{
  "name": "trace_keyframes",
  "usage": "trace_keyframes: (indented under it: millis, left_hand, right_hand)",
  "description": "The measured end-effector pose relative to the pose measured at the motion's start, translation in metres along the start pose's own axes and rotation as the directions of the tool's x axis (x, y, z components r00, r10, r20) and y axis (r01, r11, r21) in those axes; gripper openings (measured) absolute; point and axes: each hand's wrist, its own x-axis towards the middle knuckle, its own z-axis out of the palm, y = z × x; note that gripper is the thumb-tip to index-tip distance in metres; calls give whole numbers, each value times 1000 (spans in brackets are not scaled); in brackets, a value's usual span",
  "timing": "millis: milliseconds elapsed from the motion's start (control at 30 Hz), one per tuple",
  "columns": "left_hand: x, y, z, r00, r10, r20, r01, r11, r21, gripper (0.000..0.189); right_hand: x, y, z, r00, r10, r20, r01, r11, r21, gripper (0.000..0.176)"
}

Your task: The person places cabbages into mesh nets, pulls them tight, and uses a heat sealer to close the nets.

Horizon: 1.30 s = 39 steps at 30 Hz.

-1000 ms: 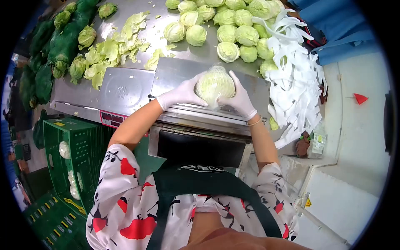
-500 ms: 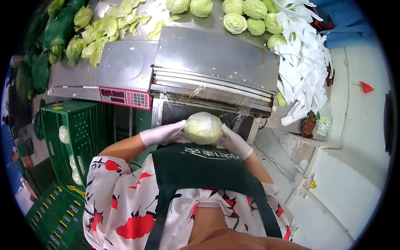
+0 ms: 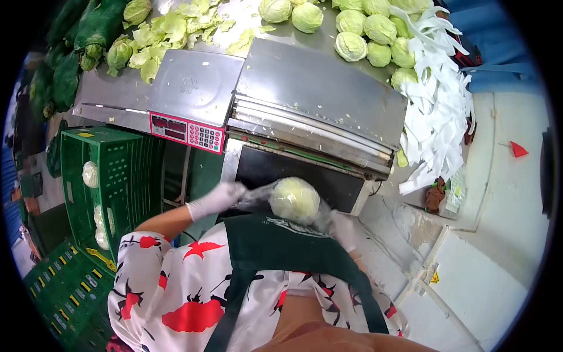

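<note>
A pale green cabbage [image 3: 295, 200] sits close against my apron, with clear plastic film [image 3: 258, 196] around it and pulled out to both sides. My left hand [image 3: 218, 199], in a white glove, is closed on the film's left end, a little apart from the cabbage. On the other side, my gloved right hand [image 3: 345, 230] is closed at the film's right end, low beside the apron; its fingers are partly hidden. Just beyond the cabbage lies the black plate [image 3: 299, 173] of the wrapping machine [image 3: 319, 82].
A scale [image 3: 187, 88] with a red-edged keypad stands left of the machine. Several cabbages [image 3: 352, 47], loose leaves [image 3: 170, 32] and white strips [image 3: 434, 111] cover the table's back. Green crates [image 3: 111, 176] holding wrapped cabbages stand at left. Green net sacks [image 3: 97, 26] lie back left.
My hands have moved apart from the cabbage's sides, stretching the film outward. The film that ran from the machine to the cabbage no longer shows there. The view has shifted slightly.
</note>
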Motion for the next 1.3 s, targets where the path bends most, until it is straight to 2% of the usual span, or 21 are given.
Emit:
trace_keyframes:
  millis: [67, 133, 167, 233, 367, 400, 467, 500, 533, 600, 667, 733, 767, 800, 867, 1000, 1067, 1100, 1133, 1167, 1300]
  left_hand:
    - [15, -31, 32, 919, -232, 318, 171, 963, 210, 37]
    - [41, -51, 75, 949, -126, 291, 47, 963, 265, 37]
    - [45, -38, 85, 951, 117, 288, -201, 938, 283, 32]
    - [64, -43, 100, 878, 183, 441, -396, 796, 457, 17]
    - [75, -10, 78, 659, 648, 381, -737, 458, 497, 13]
    - [80, 22, 59, 529, 793, 302, -809, 364, 462, 13]
    - [71, 126, 26, 776, 568, 275, -574, 454, 681, 13]
    - [90, 113, 32, 463, 866, -190, -767, 499, 403, 19]
    - [75, 150, 23, 710, 618, -336, -638, 767, 63, 25]
    - [85, 180, 31, 876, 390, -284, -479, 766, -428, 37]
    - [108, 181, 40, 790, 472, -390, -612, 636, -470, 43]
    - [112, 162, 46, 755, 602, -261, -653, 726, -214, 47]
    - [95, 162, 35, 908, 370, 195, -165, 745, -646, 54]
    - [77, 162, 24, 803, 32, 595, 467, 585, -663, 65]
    - [65, 135, 23, 616, 337, 712, 676, 237, -697, 84]
    - [51, 77, -20, 943, 273, 190, 143, 184, -973, 85]
    - [26, 21, -64, 974, 86, -208, -206, -32, -978, 78]
    - [4, 12, -93, 899, 180, -399, -387, -99, -917, 70]
    - [-29, 20, -122, 795, -241, -557, -575, -6, -818, 62]
    - [-57, 32, -144, 537, -322, -780, -732, 282, -621, 64]
    - [-181, -14, -220, -98, -325, -941, -679, 713, -175, 57]
  right_hand:
    - [-26, 18, 76, 984, 134, 119, -139, 990, 35, 21]
    - [0, -26, 84, 962, 209, 178, -240, 955, 177, 23]
    - [11, -37, 98, 967, 201, 157, -244, 903, 352, 25]
    - [27, -48, 107, 976, 151, 155, -216, 731, 648, 27]
    - [38, -45, 80, 968, -159, 195, -177, 118, 977, 34]
    - [45, -47, 73, 949, -231, 213, -227, -34, 973, 36]
    - [76, -60, 49, 880, -372, 294, -424, -340, 839, 37]
    - [94, -69, 35, 836, -434, 336, -529, -474, 704, 37]
    - [113, -78, 21, 786, -492, 375, -616, -571, 542, 36]
    - [125, -90, -16, 777, -551, 306, -596, -485, 640, 36]
    - [133, -99, -43, 927, -152, 342, -312, 192, 930, 26]
    - [138, -105, -74, 989, 129, 71, -147, 847, 511, 21]
    - [139, -106, -94, 979, 121, -161, -72, 957, 281, 19]
    - [142, -99, -114, 926, 45, -374, -41, 999, 18, 18]
    - [170, -57, -148, 695, 41, -718, 54, 993, 109, 15]
    - [249, 74, -182, 602, -108, -791, -174, 949, -262, 20]
    - [289, 127, -191, 719, -23, -695, -260, 918, -299, 24]
    - [304, 159, -190, 743, -100, -662, -193, 915, -354, 26]
    - [319, 183, -193, 758, -179, -627, -124, 905, -407, 29]
    - [331, 187, -201, 824, -133, -550, -169, 870, -464, 32]
    - [354, 195, -207, 884, -224, -411, -109, 755, -646, 40]
